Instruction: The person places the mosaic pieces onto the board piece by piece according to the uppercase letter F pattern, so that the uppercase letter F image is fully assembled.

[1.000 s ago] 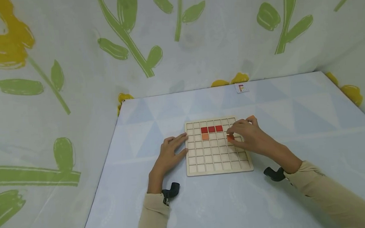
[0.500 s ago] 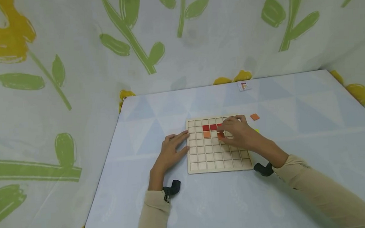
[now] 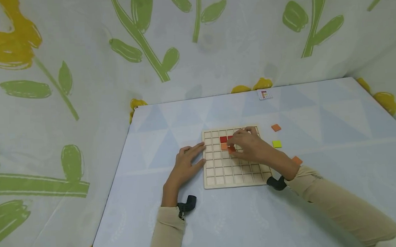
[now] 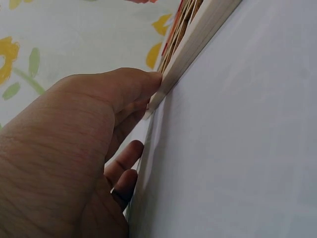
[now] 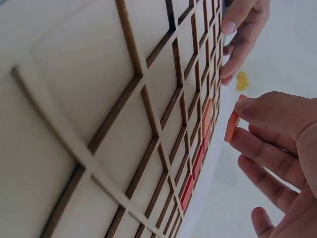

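Note:
A wooden grid board [image 3: 218,172] lies on the table, with red tiles [image 3: 223,139] in an upper row and an orange tile [image 3: 224,146] below the leftmost one. My right hand [image 3: 252,147] is over the board, pinching another orange tile [image 5: 232,125] between thumb and fingertips; the right wrist view shows it tilted on edge, apart from the grid. This hand hides part of the red row in the head view. My left hand [image 3: 185,165] rests at the board's left edge with its fingers spread, and in the left wrist view the thumb [image 4: 141,82] touches the wooden side.
Right of the board lie a loose orange tile [image 3: 276,127], a yellow tile [image 3: 277,144] and another orange tile [image 3: 296,160] beside the right wrist. A small card with a coloured grid pattern [image 3: 264,94] lies near the table's back edge. A flower-patterned curtain [image 3: 215,64] hangs behind.
My right hand has moved left across the board with the pinched orange tile, to beside the placed orange one. Loose tiles on the right have come into view. My left hand has stayed at the edge.

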Demonstrator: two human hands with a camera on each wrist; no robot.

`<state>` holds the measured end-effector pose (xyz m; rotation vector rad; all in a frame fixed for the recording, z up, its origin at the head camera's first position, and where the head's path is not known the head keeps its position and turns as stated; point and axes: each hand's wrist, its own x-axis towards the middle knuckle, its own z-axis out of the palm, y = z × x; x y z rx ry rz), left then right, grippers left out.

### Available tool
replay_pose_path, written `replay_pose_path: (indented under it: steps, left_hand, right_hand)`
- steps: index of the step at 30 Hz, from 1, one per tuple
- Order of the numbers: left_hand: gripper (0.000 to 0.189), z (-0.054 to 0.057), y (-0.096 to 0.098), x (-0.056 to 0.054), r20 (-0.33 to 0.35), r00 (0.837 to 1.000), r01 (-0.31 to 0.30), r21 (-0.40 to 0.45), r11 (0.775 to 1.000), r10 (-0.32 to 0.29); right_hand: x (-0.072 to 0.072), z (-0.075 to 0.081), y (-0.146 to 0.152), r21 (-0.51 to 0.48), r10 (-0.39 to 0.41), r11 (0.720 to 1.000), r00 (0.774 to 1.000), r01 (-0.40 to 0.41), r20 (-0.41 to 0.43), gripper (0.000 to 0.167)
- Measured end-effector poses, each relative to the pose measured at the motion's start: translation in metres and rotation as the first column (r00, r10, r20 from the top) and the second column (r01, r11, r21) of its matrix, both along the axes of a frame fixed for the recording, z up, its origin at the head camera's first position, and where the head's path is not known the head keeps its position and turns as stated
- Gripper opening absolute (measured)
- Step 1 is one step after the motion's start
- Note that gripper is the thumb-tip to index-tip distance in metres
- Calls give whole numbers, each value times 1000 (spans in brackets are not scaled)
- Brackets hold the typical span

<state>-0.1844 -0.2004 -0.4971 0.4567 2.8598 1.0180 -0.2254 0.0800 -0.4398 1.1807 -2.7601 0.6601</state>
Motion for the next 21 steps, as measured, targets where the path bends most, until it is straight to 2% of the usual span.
replay_pose_path:
  steps: [5, 21]
  left_hand:
    - [51, 0, -1, 1, 11, 1000, -6, 6, 1000, 6]
    - [51, 0, -1, 0, -21, 1000, 8, 5, 1000, -7]
  right_hand:
    - [0, -4, -10, 9, 4, 1000, 1000, -4, -17, 20]
    - [2, -7, -24, 120, -18, 993, 999, 22, -26, 22]
